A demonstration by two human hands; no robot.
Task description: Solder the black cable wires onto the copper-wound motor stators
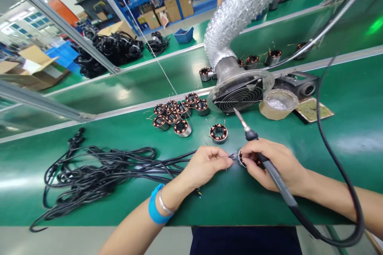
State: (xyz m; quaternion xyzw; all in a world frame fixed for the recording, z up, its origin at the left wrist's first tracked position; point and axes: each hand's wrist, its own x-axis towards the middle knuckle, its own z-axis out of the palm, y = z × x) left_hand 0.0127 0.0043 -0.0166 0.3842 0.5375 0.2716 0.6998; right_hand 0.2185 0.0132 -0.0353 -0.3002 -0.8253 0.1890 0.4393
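My left hand [206, 166] pinches the thin wires [232, 156] at a black cable's end, close beside a motor stator [240, 159]. My right hand [279, 165] has its thumb and fingers closed around that stator, covering most of it. The same hand carries a soldering iron [277, 181], its tip pointing up and away toward the fan. Just beyond my hands a single stator [218, 134] with copper windings stands on the green bench. Black cables [119, 167] lie in a loose bundle to the left, partly running under my left hand.
Several stators [172, 117] are grouped behind the hands. A fume fan [242, 96] with a silver duct [223, 32] stands ahead, beside a round tub [278, 104], a soldering iron holder [301, 85] and a sponge tray [315, 110]. The iron's cord [335, 159] loops around my right forearm.
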